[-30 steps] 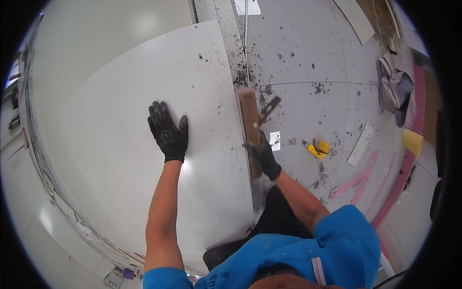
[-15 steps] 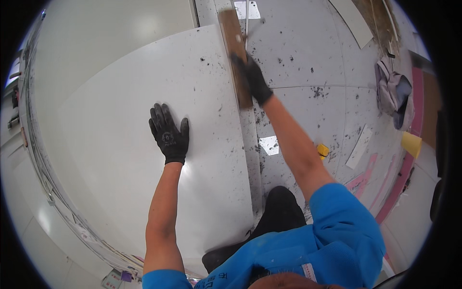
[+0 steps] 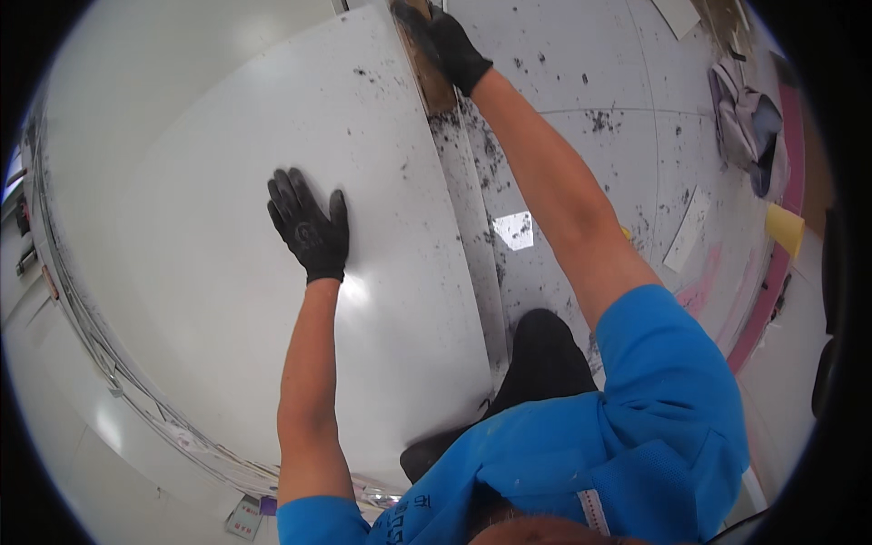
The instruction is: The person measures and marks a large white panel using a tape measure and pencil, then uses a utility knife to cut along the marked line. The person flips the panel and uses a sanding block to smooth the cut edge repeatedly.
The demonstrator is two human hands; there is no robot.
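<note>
A large smooth white panel (image 3: 391, 318) lies in front of me, its right edge running away from my knee. My left hand (image 3: 311, 227), in a black glove, rests flat on the panel with the fingers stretched out. Far forward at that right edge is a long brown wooden block (image 3: 432, 89), lying along the edge. My black-gloved right hand (image 3: 443, 44) is wrapped over the block, near the top of the view. The glove and the picture's upper rim hide part of the block. Dark crumbs (image 3: 363, 73) are scattered on the panel close to the edge.
More dark crumbs litter the grey surface (image 3: 590, 82) on the right. Further right lie a grey cloth item (image 3: 749, 127), a white offcut strip (image 3: 686, 232) and a yellow piece (image 3: 784, 229). A bright pale patch (image 3: 514, 231) shows beside the panel edge.
My right hand has moved forward, away from me, along the panel's edge with the wooden block. The left hand remains flat on the panel. The view has shifted slightly.
</note>
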